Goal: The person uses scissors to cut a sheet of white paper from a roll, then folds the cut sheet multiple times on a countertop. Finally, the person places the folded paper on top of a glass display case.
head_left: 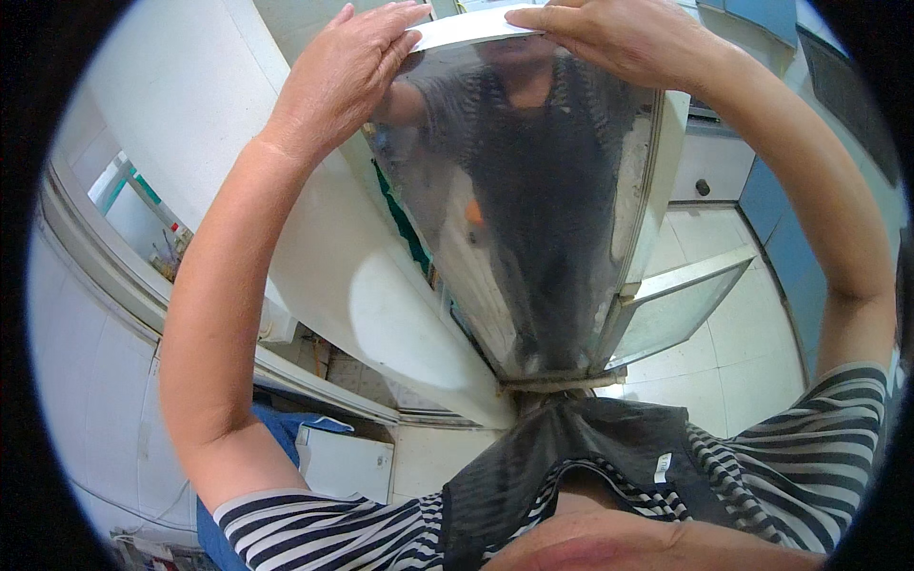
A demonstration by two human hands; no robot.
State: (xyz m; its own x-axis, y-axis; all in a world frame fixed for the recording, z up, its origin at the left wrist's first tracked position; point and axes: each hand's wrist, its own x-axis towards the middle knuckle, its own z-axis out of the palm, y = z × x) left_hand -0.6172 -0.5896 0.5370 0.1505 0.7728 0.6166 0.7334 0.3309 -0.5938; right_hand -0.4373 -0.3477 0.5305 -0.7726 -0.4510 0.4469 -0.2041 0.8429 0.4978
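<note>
Both my hands are raised at the top of a tall, glossy reflective panel [457, 157], which mirrors my dark apron and striped sleeves. A narrow white strip [468, 27] lies along the panel's upper edge, curving slightly. My left hand [350, 75] has its thumb and fingers on the strip's left end. At the other end, the index finger of my right hand [628, 36] lies on the strip, with more fingers below it at the panel's edge. What lies behind the strip is hidden.
Left of the panel is a large white curved surface [314, 235]. On the right, a small glass-paned frame [678, 307] juts out over the tiled floor [750, 364], near blue cabinets [778, 214] and a white drawer [714, 168]. A white box [346, 457] is low left.
</note>
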